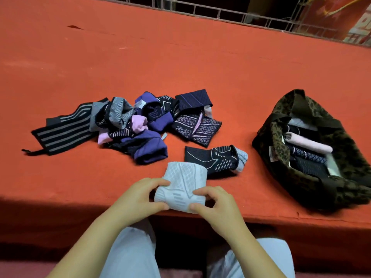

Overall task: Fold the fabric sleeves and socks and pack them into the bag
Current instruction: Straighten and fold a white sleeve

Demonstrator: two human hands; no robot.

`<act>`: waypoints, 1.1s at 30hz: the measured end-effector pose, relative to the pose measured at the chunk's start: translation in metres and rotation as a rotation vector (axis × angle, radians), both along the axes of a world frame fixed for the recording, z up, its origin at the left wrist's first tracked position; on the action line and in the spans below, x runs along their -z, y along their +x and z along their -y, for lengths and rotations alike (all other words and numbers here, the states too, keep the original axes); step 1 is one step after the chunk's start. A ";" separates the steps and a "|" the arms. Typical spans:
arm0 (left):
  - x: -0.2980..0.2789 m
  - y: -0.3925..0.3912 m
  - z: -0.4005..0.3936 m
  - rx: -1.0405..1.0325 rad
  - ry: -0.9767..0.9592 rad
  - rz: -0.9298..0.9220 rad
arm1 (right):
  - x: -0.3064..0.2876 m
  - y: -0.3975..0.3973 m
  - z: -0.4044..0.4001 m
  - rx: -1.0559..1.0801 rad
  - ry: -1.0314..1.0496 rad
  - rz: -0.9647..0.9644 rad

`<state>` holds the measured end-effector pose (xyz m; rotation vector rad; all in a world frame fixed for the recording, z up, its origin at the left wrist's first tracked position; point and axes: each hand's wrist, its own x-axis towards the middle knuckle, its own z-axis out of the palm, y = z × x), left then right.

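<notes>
- Red cloth (180, 57) covers a big flat table, and a metal rail (220, 14) runs along its far edge.
- Both hands are at the near edge of the table, holding one light grey sleeve (185, 183) with a criss-cross pattern.
- The left hand (138, 197) pinches the left side of the grey sleeve, with the thumb below and the fingers curled over the top.
- The right hand (216, 203) pinches the right side the same way, so the bottom part of the sleeve is bent up a little off the table.
- Just behind the grey sleeve lies a dark sock (214, 159) with thin white lines and a pale cuff, flat on the red cloth.
- Farther back, to the left, sits a messy pile (124, 125) of striped, purple, pink and dark blue sleeves and socks, all tangled up.
- A dark bag (313, 153) with a spotty pattern sits on the right side of the table, well apart from the hands.
- The bag is open at the top, and folded pink, dark and patterned things lie inside it side by side.
- Pale blue trouser legs (136, 255) show below the arms.
</notes>
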<state>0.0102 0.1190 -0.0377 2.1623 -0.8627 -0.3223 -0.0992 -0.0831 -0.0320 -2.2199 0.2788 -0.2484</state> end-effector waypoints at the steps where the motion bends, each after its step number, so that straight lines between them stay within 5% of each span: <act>1: 0.000 0.000 0.000 -0.002 0.033 0.063 | 0.002 -0.002 0.000 0.002 -0.053 -0.001; 10: 0.008 0.002 -0.002 0.076 -0.013 0.320 | 0.011 -0.004 -0.002 -0.073 -0.375 0.090; 15: -0.005 0.015 0.007 0.098 -0.124 0.325 | -0.001 0.016 0.005 -0.143 -0.255 0.152; 21: -0.068 0.062 0.029 0.034 -0.302 0.596 | -0.073 0.068 0.020 -0.193 -0.267 0.497; 23: -0.074 0.064 0.030 0.170 -0.293 0.646 | -0.075 0.070 0.023 -0.287 -0.323 0.423; 28: -0.026 0.038 0.016 0.367 0.203 0.184 | -0.037 0.043 0.024 -0.492 -0.338 -0.257; 33: -0.029 0.032 0.009 0.225 0.211 -0.115 | -0.035 0.039 0.033 -0.472 0.072 -0.347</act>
